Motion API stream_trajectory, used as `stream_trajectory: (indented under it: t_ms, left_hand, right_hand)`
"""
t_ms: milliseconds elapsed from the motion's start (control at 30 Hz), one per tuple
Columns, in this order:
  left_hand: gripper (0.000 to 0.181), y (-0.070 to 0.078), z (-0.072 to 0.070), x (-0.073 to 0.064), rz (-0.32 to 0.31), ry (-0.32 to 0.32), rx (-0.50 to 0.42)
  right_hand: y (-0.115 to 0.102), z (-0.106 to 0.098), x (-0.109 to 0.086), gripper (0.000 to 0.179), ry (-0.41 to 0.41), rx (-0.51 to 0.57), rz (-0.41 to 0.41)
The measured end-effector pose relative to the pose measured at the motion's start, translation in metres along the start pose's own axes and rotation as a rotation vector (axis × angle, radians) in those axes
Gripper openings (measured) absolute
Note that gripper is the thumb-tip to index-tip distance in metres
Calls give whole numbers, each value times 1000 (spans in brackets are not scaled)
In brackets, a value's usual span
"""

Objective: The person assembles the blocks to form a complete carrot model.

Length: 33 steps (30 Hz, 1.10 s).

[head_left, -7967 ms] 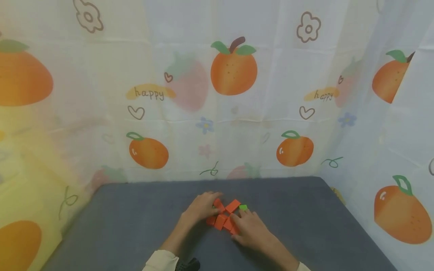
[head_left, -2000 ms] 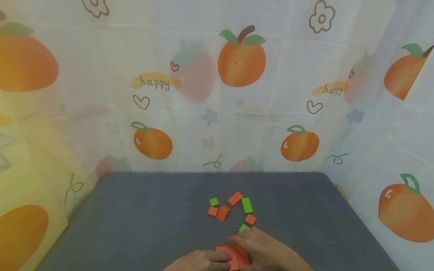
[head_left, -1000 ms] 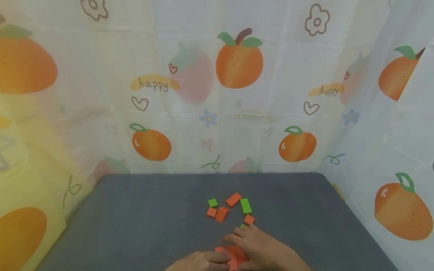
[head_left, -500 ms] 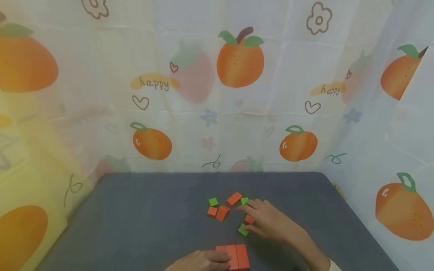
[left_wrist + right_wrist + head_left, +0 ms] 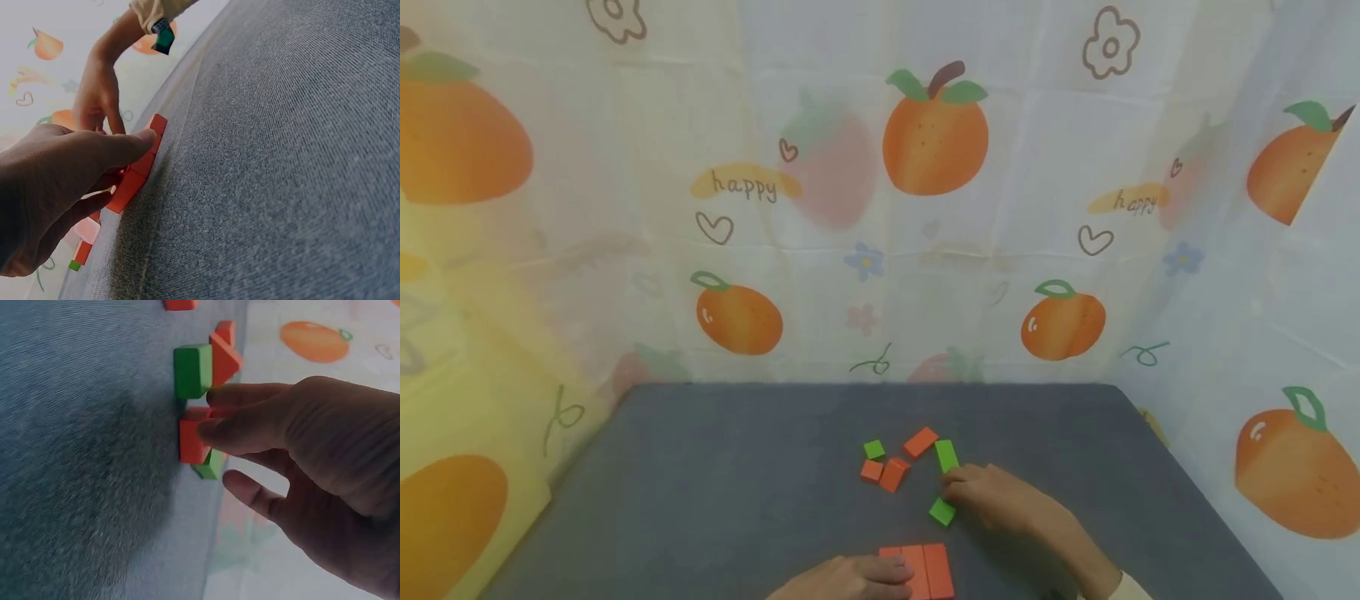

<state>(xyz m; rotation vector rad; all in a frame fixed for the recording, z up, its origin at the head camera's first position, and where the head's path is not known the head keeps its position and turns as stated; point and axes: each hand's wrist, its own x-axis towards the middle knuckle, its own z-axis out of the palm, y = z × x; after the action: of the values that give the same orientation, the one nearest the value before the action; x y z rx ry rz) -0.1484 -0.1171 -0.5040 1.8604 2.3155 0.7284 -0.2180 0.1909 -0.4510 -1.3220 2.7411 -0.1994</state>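
Observation:
My left hand [image 5: 842, 579] holds a row of orange blocks [image 5: 938, 571] lying side by side near the table's front edge. In the left wrist view its thumb lies along the near side of the row [image 5: 130, 187], with other fingers at the far side. Farther off to the right, my right hand [image 5: 1003, 500] pinches a small orange cube [image 5: 194, 439], which it covers in the head view. One green block [image 5: 942, 512] lies just on the near side of that hand. Another, longer green block [image 5: 947, 455] lies beyond its fingertips.
Left of the right hand lie an orange block [image 5: 921, 442], an orange wedge-topped block [image 5: 894, 475], a small orange cube [image 5: 872, 471] and a small green block [image 5: 874, 450]. A fruit-printed curtain [image 5: 820, 275] hangs behind the dark grey table [image 5: 715, 483].
Both hands were at one pile 8 seconds ago; orange blocks now stand in a row nearer me. My right hand has just left that row and moved forward to the orange cube; the left stays.

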Motion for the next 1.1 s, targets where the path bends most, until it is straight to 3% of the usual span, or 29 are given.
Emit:
stream_trajectory:
  t_ms: [67,167,233,333,467,600,700,800,967,1100]
  left_hand:
    - [47,0,0,0,-7,-17,-6]
    - [44,0,0,2,31,16,35]
    - [42,-1,0,2,62,43,63]
    - [42,-2,2,3,55,42,34]
    - [46,-3,4,3,17,12,-13]
    - [45,-3,4,5,54,25,31]
    - [42,-3,3,6,81,37,48]
    - [41,-2,2,7,68,32,31]
    - [44,-1,-2,8,-22,-33,-19]
    - [44,-1,-4,9,-70,-53,-32]
  right_hand:
    - [3,4,-5,26,22,-27,-8]
    - [8,6,-11,26,79,-70,13]
    - [12,6,-14,30,86,-97,37]
    - [15,6,-17,24,76,-101,37]
    - [17,5,-22,15,23,-7,47]
    - [18,3,-25,20,-25,103,120]
    - [18,3,-27,23,-8,98,122]
    - [18,5,-28,23,9,59,98]
    - [14,6,-30,22,19,8,104]
    - [1,5,-33,23,89,41,31]
